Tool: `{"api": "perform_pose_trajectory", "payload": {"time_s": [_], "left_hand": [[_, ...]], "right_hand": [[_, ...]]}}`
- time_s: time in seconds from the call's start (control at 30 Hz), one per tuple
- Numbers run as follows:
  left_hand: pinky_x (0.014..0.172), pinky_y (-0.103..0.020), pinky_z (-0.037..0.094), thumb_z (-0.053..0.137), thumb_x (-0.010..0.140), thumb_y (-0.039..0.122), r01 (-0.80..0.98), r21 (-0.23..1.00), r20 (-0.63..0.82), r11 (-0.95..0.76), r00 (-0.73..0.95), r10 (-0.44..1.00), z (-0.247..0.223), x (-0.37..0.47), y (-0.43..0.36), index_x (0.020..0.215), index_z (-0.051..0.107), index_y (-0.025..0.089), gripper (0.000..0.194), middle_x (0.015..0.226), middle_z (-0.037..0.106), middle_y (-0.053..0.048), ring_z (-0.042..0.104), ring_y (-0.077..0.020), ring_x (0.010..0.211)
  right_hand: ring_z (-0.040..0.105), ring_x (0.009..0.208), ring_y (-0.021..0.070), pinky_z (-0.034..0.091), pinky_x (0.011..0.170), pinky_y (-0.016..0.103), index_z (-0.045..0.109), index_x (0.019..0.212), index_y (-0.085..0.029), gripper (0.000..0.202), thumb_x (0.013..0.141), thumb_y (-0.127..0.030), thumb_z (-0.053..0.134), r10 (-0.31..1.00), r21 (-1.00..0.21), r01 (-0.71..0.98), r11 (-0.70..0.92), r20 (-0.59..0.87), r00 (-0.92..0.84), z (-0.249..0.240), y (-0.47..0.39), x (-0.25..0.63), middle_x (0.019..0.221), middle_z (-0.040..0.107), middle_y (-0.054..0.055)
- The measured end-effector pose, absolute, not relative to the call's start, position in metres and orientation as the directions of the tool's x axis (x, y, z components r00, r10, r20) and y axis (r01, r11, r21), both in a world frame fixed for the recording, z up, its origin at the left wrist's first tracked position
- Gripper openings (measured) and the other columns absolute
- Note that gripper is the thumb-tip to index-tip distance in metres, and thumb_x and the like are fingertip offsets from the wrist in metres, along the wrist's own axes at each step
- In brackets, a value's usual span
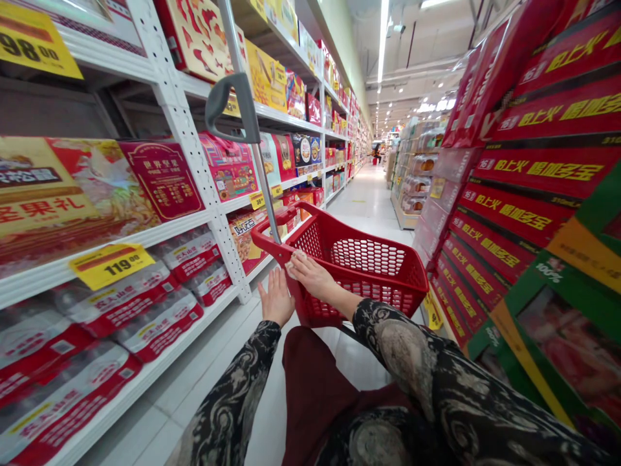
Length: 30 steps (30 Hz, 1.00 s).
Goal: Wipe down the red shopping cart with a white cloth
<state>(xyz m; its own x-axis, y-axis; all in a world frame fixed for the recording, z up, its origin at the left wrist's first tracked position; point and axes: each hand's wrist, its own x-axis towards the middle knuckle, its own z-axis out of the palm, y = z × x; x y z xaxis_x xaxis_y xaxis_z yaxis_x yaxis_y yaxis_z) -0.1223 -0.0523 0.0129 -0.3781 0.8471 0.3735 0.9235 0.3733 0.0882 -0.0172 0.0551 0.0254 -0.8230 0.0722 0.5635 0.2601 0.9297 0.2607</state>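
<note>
A red plastic shopping basket (383,252) with punched sides stands on the floor in front of me. Its long metal pull rod (264,188) rises from the near left corner and carries a grey loop handle (237,107). My right hand (314,276) presses a crumpled white wipe (292,264), perhaps a tissue, onto the rim near the foot of the rod. Beside it, my left hand (277,296) is open with fingers apart, close to the basket's near left side. I cannot tell whether it touches the plastic.
White shelves (169,123) of gift boxes and shrink-wrapped bottles (97,323) line the left, with yellow price tags (112,264). Stacked red drink cartons (524,194) and a green box (548,336) crowd the right. A tiled aisle (361,188) leads to a distant person (377,152).
</note>
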Motion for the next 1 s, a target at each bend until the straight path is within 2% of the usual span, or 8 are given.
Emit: {"api": "perform_pose_trajectory", "payload": {"time_s": [0.17, 0.37, 0.47, 0.7, 0.87, 0.93, 1.0], "left_hand": [[0.109, -0.057, 0.015, 0.046, 0.070, 0.019, 0.946, 0.073, 0.350, 0.316, -0.321, 0.880, 0.006, -0.106, -0.047, 0.140, 0.024, 0.009, 0.074, 0.148, 0.024, -0.015, 0.019, -0.0276, 0.138], [0.110, -0.055, 0.014, 0.046, 0.069, 0.018, 0.979, 0.050, 0.277, 0.199, -0.205, 0.939, -0.016, -0.071, -0.046, 0.139, 0.028, 0.010, 0.073, 0.148, 0.025, -0.013, 0.019, -0.0261, 0.138], [0.110, -0.055, 0.013, 0.046, 0.068, 0.018, 0.985, 0.049, 0.249, 0.166, -0.173, 0.953, -0.020, -0.064, -0.047, 0.138, 0.029, 0.009, 0.073, 0.148, 0.026, -0.012, 0.020, -0.0249, 0.138], [0.110, -0.056, 0.013, 0.041, 0.070, 0.016, 0.973, 0.049, 0.326, 0.226, -0.230, 0.917, -0.005, -0.066, -0.036, 0.139, 0.027, 0.007, 0.071, 0.148, 0.025, -0.013, 0.019, -0.0250, 0.138], [0.110, -0.056, 0.012, 0.041, 0.070, 0.015, 0.985, 0.033, 0.304, 0.167, -0.169, 0.937, -0.002, -0.045, -0.032, 0.139, 0.027, 0.008, 0.070, 0.148, 0.025, -0.013, 0.018, -0.0253, 0.138], [0.110, -0.056, 0.011, 0.040, 0.072, 0.013, 0.987, 0.064, 0.282, 0.145, -0.158, 0.946, -0.003, -0.038, -0.031, 0.139, 0.027, 0.009, 0.069, 0.149, 0.025, -0.013, 0.017, -0.0249, 0.139], [0.110, -0.056, 0.010, 0.040, 0.071, 0.010, 0.971, 0.199, 0.256, 0.129, -0.178, 0.950, -0.004, -0.037, -0.029, 0.139, 0.028, 0.012, 0.069, 0.149, 0.023, -0.013, 0.016, -0.0241, 0.139]], "right_hand": [[0.030, 0.133, 0.0248, 0.032, 0.107, 0.044, 0.048, 0.123, -0.008, 0.036, 0.088, -0.012, 0.043, 0.112, 0.274, 0.292, 0.917, 0.523, -0.845, 0.007, 0.063, 0.007, 0.134, 0.045, 0.019], [0.039, 0.128, 0.0250, 0.040, 0.101, 0.042, 0.052, 0.120, -0.010, 0.034, 0.089, -0.012, 0.041, 0.231, 0.260, 0.352, 0.899, 0.401, -0.887, -0.033, 0.057, 0.048, 0.128, 0.051, 0.017], [0.039, 0.128, 0.0260, 0.042, 0.099, 0.042, 0.054, 0.118, -0.009, 0.032, 0.089, -0.013, 0.041, 0.243, 0.248, 0.345, 0.905, 0.364, -0.899, -0.042, 0.050, 0.058, 0.128, 0.052, 0.017], [0.028, 0.134, 0.0253, 0.034, 0.106, 0.045, 0.048, 0.126, -0.011, 0.038, 0.088, -0.011, 0.041, 0.221, 0.195, 0.380, 0.904, 0.547, -0.807, -0.012, 0.056, 0.054, 0.138, 0.042, 0.016], [0.029, 0.133, 0.0256, 0.036, 0.105, 0.044, 0.049, 0.125, -0.009, 0.038, 0.088, -0.010, 0.043, 0.294, 0.138, 0.425, 0.895, 0.533, -0.793, -0.021, 0.061, 0.068, 0.136, 0.044, 0.017], [0.034, 0.131, 0.0251, 0.040, 0.102, 0.042, 0.051, 0.123, -0.009, 0.036, 0.088, -0.011, 0.043, 0.336, 0.098, 0.435, 0.895, 0.494, -0.802, -0.032, 0.057, 0.075, 0.134, 0.046, 0.017], [0.037, 0.129, 0.0238, 0.041, 0.100, 0.039, 0.054, 0.119, -0.010, 0.032, 0.089, -0.014, 0.043, 0.313, 0.077, 0.384, 0.920, 0.446, -0.839, -0.040, 0.051, 0.081, 0.132, 0.048, 0.016]]}}
